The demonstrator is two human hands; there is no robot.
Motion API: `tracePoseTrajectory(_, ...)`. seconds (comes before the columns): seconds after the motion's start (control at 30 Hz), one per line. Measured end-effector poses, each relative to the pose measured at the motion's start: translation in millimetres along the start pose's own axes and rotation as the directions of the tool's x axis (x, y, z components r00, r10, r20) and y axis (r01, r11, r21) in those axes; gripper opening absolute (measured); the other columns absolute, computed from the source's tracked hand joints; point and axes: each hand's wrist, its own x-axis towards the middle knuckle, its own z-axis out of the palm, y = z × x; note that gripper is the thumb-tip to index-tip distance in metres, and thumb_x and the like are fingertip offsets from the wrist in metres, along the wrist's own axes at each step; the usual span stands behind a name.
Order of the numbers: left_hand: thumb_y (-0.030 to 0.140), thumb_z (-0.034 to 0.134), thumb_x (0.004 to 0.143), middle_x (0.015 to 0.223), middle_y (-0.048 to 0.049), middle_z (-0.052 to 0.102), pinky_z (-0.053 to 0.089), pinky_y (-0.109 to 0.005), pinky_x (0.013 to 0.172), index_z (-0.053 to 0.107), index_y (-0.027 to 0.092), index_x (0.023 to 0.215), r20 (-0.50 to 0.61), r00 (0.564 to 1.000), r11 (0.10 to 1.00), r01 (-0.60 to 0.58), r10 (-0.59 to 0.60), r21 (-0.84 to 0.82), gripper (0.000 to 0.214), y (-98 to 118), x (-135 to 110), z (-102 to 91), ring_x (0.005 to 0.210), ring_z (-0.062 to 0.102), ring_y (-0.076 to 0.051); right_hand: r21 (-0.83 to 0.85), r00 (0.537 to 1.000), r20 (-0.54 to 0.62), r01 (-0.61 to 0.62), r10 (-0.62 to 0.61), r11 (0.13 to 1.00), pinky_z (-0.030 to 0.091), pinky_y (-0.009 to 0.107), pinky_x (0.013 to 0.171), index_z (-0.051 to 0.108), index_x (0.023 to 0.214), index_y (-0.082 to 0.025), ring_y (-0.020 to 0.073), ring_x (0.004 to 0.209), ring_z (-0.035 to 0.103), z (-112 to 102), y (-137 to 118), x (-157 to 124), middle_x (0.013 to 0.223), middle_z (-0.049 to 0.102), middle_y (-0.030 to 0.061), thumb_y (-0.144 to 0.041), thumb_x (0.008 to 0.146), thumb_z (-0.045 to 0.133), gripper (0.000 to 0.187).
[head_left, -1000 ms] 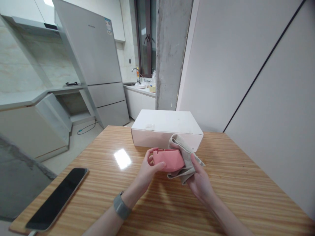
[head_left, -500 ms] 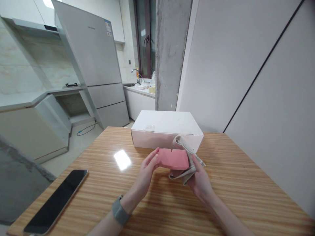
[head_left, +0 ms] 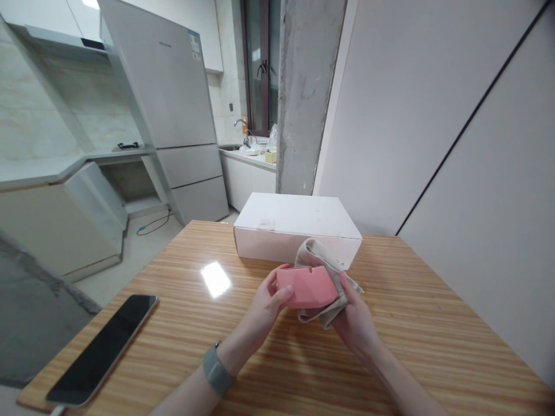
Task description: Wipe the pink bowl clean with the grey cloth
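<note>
My left hand grips the left end of a small pink faceted box held above the wooden table. My right hand holds a beige cloth wrapped against the right side and back of the pink box. A grey watch band sits on my left wrist. Both hands are closed around what they hold, just in front of a white cardboard box.
A black phone lies near the table's left front edge. Behind the table stand a concrete pillar, a grey fridge and kitchen counters. A white wall runs along the right side.
The pink box has been turned in my hands, from its top edge showing to its faceted side facing me. The cloth shifted with it against the right side.
</note>
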Motion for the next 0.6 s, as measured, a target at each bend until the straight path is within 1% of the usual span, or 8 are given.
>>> tracePoseTrajectory(0.17, 0.036, 0.081, 0.063, 0.116, -0.0157, 0.065, 0.049, -0.035, 0.085, 0.047, 0.015, 0.130, -0.119, 0.991, 0.988, -0.049, 0.066, 0.145, 0.077, 5, 3, -2.1, 0.104, 0.061, -0.029, -0.005, 1.000, -0.019, 0.024, -0.024, 1.000, 0.047, 0.044, 0.098, 0.072, 0.104, -0.024, 0.0296, 0.117, 0.058, 4, 0, -1, 0.108, 0.074, 0.0037, -0.054, 0.073, 0.069, 0.043)
tracePoseTrajectory(0.27, 0.036, 0.080, 0.064, 0.113, -0.0153, 0.067, 0.049, -0.034, 0.084, 0.045, 0.013, 0.132, -0.204, 0.975, 0.975, -0.043, 0.089, 0.218, 0.079, 5, 3, -2.2, 0.100, 0.063, -0.027, -0.009, 0.999, -0.035, 0.039, -0.040, 0.999, 0.046, 0.042, 0.100, 0.072, 0.104, -0.025, 0.0286, 0.120, 0.056, 5, 1, -3, 0.111, 0.073, 0.0035, -0.052, 0.072, 0.071, 0.043)
tracePoseTrajectory(0.33, 0.039, 0.079, 0.066, 0.108, -0.0147, 0.068, 0.048, -0.034, 0.085, 0.044, 0.012, 0.133, -0.250, 0.964, 0.967, -0.029, 0.095, 0.254, 0.080, 3, 4, -2.5, 0.098, 0.064, -0.026, -0.004, 0.998, -0.052, 0.035, -0.035, 0.999, 0.046, 0.041, 0.100, 0.073, 0.101, -0.025, 0.0282, 0.119, 0.058, 4, 3, -3, 0.109, 0.074, 0.0037, -0.050, 0.070, 0.073, 0.040)
tracePoseTrajectory(0.4, 0.041, 0.079, 0.066, 0.109, -0.0146, 0.068, 0.047, -0.034, 0.088, 0.045, 0.011, 0.134, -0.275, 0.957, 0.963, -0.016, 0.093, 0.270, 0.081, 1, 6, -3.7, 0.101, 0.063, -0.026, 0.003, 0.997, -0.073, 0.032, -0.032, 0.999, 0.047, 0.040, 0.098, 0.074, 0.098, -0.023, 0.0284, 0.116, 0.060, 3, 4, -3, 0.107, 0.075, 0.0040, -0.048, 0.068, 0.076, 0.038)
tracePoseTrajectory(0.5, 0.044, 0.076, 0.069, 0.126, -0.0144, 0.061, 0.044, -0.034, 0.095, 0.046, 0.015, 0.134, -0.274, 0.960, 0.974, 0.006, 0.058, 0.227, 0.077, -3, 9, -6.9, 0.115, 0.056, -0.027, 0.004, 0.995, -0.092, 0.036, -0.035, 0.999, 0.050, 0.039, 0.095, 0.074, 0.096, -0.023, 0.0289, 0.112, 0.063, -1, 6, -1, 0.106, 0.075, 0.0034, -0.046, 0.067, 0.077, 0.038)
tracePoseTrajectory(0.57, 0.049, 0.069, 0.075, 0.134, -0.0123, 0.055, 0.043, -0.035, 0.098, 0.049, 0.017, 0.134, -0.269, 0.963, 0.990, 0.042, -0.006, 0.132, 0.069, -5, 11, -8.6, 0.123, 0.050, -0.027, 0.003, 0.994, -0.098, 0.046, -0.045, 0.999, 0.052, 0.039, 0.093, 0.074, 0.097, -0.024, 0.0285, 0.110, 0.064, -3, 6, 1, 0.107, 0.074, 0.0024, -0.046, 0.068, 0.076, 0.037)
tracePoseTrajectory(0.6, 0.050, 0.066, 0.078, 0.135, -0.0112, 0.055, 0.042, -0.036, 0.098, 0.050, 0.019, 0.133, -0.257, 0.966, 0.995, 0.057, -0.034, 0.083, 0.065, -5, 11, -8.8, 0.124, 0.049, -0.027, 0.005, 0.994, -0.100, 0.052, -0.051, 0.999, 0.052, 0.039, 0.092, 0.074, 0.098, -0.024, 0.0282, 0.109, 0.064, -4, 6, 2, 0.108, 0.074, 0.0020, -0.046, 0.070, 0.075, 0.035)
